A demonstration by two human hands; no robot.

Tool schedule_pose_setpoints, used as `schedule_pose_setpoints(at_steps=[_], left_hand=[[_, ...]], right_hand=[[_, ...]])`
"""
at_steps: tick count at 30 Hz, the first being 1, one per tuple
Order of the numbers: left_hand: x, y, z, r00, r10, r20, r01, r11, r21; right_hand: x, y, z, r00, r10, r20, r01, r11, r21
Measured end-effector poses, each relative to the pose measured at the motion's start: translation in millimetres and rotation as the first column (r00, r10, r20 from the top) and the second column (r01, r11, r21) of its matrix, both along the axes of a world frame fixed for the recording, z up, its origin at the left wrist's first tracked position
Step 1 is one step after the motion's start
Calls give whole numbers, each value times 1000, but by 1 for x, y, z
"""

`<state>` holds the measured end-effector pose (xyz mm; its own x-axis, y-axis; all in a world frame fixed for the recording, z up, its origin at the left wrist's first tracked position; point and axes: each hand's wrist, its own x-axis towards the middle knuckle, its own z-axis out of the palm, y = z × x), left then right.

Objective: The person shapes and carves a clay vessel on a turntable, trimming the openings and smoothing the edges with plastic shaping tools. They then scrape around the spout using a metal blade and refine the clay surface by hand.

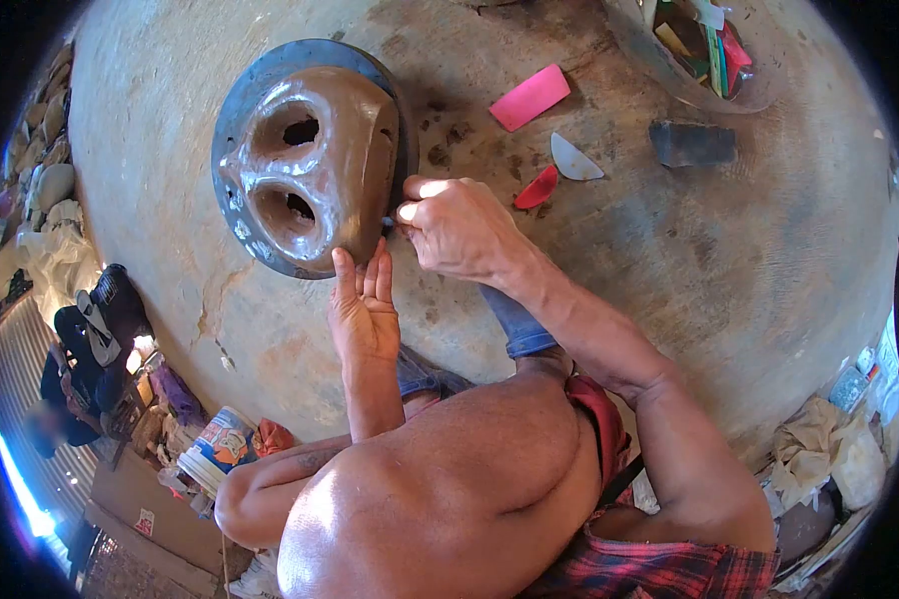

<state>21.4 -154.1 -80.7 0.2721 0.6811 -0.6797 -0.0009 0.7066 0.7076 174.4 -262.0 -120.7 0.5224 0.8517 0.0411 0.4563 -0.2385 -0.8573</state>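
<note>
Left hand [364,311] flat and open, fingertips touching lower edge of wet brown clay form with two holes [315,165]. Right hand [456,228] closed, pinching small tool against form's right side. Grey round turntable [238,100] beneath form.

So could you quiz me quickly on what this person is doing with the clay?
1. True or false: the left hand rests open against the wet clay piece.
2. What colour is the flat rectangular scraper lying on the table?
A. pink
B. green
C. black
3. The right hand pinches a small tool at the piece's ____ edge: near or far?

Key: 1 true; 2 A; 3 near.
</note>
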Motion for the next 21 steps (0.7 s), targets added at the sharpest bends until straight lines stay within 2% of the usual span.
schedule_pose_setpoints(at_steps=[3,12,14,15,18,21], left_hand=[[0,0,0,1000,8,-6,-8,1000,1],[1,-1,0,1000,15,2,-15,1000,-15],[2,0,1,1000,18,18,-18,1000,-17],[5,-2,3,999,24,34,-23,999,-24],[8,-4,3,998,14,65,-13,1000,-25],[10,-6,5,997,5,76,-3,1000,-17]], right_hand=[[-4,0,0,1000,-9,-20,10,999,37],[-5,-4,4,1000,4,-28,-4,1000,-1],[6,-12,18,999,37,-11,-38,990,-139],[13,-17,22,999,40,-10,-41,990,-133],[32,-24,26,959,-274,-66,275,961,10],[46,-10,22,925,-370,-83,377,921,101]])
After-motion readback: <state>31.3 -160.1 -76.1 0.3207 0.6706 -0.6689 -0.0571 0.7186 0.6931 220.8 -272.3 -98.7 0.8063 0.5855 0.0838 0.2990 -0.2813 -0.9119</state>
